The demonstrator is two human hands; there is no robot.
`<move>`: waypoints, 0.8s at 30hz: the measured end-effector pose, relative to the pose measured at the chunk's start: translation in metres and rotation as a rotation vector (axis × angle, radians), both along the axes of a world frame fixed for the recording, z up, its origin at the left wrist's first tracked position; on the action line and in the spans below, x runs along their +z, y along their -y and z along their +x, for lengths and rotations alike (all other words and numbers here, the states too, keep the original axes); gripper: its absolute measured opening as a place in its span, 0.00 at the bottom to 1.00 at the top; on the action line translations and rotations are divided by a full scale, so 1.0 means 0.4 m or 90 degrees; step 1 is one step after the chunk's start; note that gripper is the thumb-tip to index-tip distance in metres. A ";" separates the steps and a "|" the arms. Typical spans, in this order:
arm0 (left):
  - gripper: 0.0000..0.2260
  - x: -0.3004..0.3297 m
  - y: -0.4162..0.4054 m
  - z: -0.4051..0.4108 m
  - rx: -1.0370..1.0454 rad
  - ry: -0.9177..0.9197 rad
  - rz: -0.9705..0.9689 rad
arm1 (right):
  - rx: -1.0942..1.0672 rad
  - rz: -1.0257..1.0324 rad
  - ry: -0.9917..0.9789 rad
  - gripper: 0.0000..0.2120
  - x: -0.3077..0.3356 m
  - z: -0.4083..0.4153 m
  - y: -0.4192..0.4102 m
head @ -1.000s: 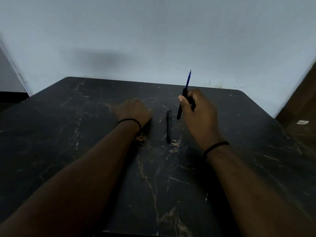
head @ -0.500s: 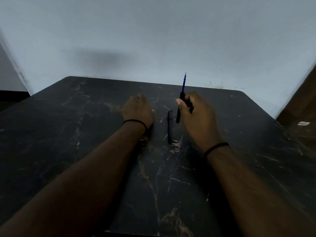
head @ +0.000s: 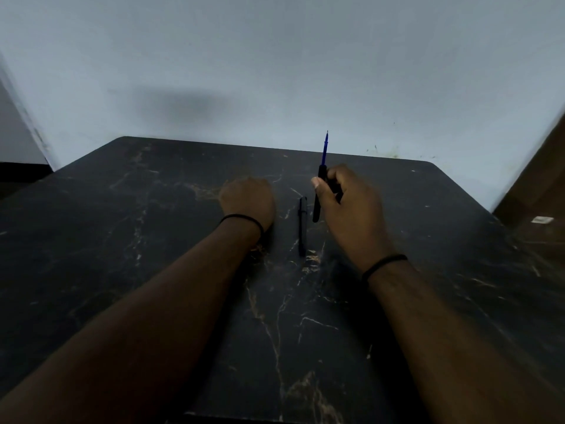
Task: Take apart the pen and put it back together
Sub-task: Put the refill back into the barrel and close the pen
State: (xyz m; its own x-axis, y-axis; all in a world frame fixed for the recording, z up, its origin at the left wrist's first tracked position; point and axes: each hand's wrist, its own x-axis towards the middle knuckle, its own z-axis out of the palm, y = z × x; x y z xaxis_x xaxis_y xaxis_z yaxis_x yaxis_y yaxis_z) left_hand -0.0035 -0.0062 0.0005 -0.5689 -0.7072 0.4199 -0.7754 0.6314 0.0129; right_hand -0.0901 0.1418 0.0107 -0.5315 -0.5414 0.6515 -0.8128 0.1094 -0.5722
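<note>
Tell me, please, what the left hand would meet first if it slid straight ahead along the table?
Probably nothing: ahead of the left hand lies bare table, then the wall. The pen cap lies to its right.

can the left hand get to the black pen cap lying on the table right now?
Probably yes. The left hand rests as a loose fist on the dark marble-patterned table, just left of the slim black pen cap, with bare tabletop between them. The right hand, holding the black pen barrel with its blue refill, sits on the cap's far side.

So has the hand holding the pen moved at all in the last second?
Yes, slightly. The right hand drifted leftward, bringing the pen closer to the black cap lying on the table, and the pen now stands more upright.
</note>
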 end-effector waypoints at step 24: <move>0.22 -0.004 0.058 -0.025 -0.134 -0.849 0.438 | 0.165 0.175 -0.001 0.10 -0.012 0.002 0.001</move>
